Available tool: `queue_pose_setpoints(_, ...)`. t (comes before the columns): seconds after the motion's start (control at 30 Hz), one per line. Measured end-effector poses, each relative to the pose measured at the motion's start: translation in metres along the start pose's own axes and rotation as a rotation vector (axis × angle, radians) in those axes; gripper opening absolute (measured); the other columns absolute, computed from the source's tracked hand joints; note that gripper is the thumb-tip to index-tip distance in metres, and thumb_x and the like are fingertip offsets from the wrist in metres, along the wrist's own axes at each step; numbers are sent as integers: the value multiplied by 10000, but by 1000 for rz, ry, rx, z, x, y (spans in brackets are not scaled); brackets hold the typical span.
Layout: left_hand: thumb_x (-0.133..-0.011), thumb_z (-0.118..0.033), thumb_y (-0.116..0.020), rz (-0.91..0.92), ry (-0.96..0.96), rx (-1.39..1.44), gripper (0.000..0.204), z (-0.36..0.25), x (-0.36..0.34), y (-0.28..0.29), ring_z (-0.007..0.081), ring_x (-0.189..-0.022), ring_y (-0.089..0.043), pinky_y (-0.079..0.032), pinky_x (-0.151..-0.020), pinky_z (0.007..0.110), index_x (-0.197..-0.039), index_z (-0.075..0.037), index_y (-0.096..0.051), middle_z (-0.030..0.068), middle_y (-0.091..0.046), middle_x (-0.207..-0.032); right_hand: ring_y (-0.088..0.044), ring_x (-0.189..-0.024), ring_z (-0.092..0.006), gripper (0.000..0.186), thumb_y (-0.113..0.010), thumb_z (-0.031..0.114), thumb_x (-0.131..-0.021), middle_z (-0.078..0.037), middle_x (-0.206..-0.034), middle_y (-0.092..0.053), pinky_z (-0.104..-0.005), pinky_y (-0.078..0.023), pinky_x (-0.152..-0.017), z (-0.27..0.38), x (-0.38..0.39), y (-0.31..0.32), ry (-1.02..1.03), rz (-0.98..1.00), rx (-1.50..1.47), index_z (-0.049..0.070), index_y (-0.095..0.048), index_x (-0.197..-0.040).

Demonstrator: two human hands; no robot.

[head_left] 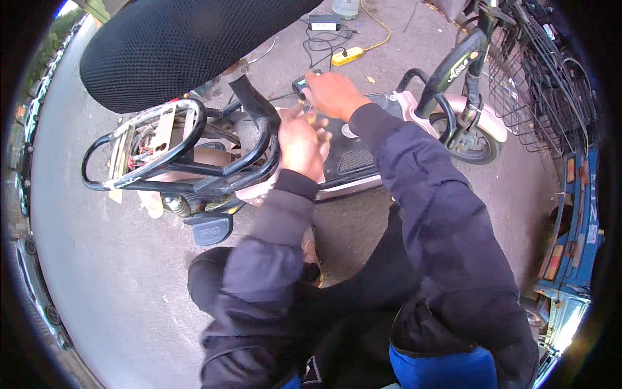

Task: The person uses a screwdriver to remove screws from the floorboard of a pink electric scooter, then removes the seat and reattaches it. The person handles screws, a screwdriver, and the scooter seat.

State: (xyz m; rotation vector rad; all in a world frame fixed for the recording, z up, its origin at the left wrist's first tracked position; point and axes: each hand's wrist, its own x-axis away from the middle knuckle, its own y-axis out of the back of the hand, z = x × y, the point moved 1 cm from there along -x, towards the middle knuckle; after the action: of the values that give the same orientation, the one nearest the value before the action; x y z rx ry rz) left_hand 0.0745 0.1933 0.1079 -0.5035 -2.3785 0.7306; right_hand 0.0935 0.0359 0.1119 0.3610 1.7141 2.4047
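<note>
My right hand has its fingers curled at a small black object above the scooter's dark footboard; whether it grips that object is unclear. My left hand is just below and left of it, beside the black tubular frame, with its fingers smeared by motion. The pale pink scooter stands crosswise before me, its raised black mesh seat at upper left, a rear rack with exposed red wires under it, and its front wheel to the right.
A yellow power strip, a black charger box with cords and a plastic container lie beyond the scooter. A wire basket and blue metal frame line the right edge. Parked vehicles line the far left beside grey pavement.
</note>
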Motion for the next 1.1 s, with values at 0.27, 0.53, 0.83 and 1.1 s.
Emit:
queue_pose_setpoints(0.27,-980,-198,-639,692,-516,-1507,259,-74,51,16,476,-986,-699,-553,-875,537,-1099,17,-719,290,-712,-974,-706,-1003,-496,371,-619,317,-1026,-270,-1066,-744,-599,-550,-864,-16,10,-9,274,-246,9,16,-579,-1239)
queue_pose_setpoints(0.53,-949,-265,-672,905,-446,-1722,323,-55,54,18,480,-974,-702,-537,-888,570,-1097,21,-702,285,-721,-960,-722,-1039,-477,390,-635,337,-1030,-277,-1068,-748,-568,-570,-887,-14,6,1,83,-61,46,2,-572,-1218)
queue_pose_setpoints(0.83,-961,-260,-689,970,-308,-1792,402,-62,62,8,450,-1040,-705,-547,-934,505,-1229,39,-700,282,-722,-1095,-713,-1034,-482,451,-636,438,-1030,-295,-1036,-743,-578,-547,-895,-3,-17,-1,132,-135,123,-1,-671,-1125)
queue_pose_setpoints(1.1,-974,-258,-679,1011,-497,-1750,347,-57,48,26,438,-1192,-634,-513,-1025,491,-1166,24,-745,274,-678,-1243,-738,-1060,-442,446,-644,404,-1022,-243,-1074,-769,-557,-570,-914,14,-8,0,115,-4,114,36,-638,-1274)
